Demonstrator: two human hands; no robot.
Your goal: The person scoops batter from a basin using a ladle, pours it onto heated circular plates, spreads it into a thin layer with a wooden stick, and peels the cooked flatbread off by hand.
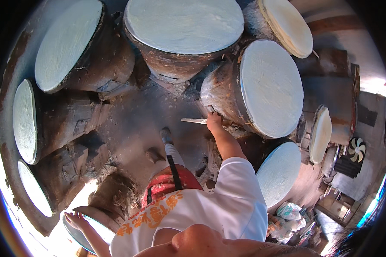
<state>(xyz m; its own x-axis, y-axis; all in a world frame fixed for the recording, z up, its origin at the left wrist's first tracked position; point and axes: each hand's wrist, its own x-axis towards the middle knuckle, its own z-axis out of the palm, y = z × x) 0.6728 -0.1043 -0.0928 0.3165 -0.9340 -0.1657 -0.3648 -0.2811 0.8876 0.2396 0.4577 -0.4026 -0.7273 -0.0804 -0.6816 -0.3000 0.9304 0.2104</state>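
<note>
My right hand (214, 120) is closed around one end of a flat, pale scraper-like strip (194, 121), which points left over the floor. That hand is beside the rusty side of a drum-shaped stove (221, 92), its fingertips at a small fitting there. On top of this stove is a round griddle covered with a smooth pale layer (272, 88). At the lower left, my left hand (75, 220) hangs with fingers apart over or beside another round griddle (99, 231); I cannot tell if they touch. It holds nothing that I can see.
More drum stoves with pale-covered round tops ring me, at the far middle (184, 25), far left (68, 43), left (25, 122) and right (279, 173). Dusty floor (137, 124) lies around my feet. Plastic bags (289, 218) and a fan (356, 149) are at the right.
</note>
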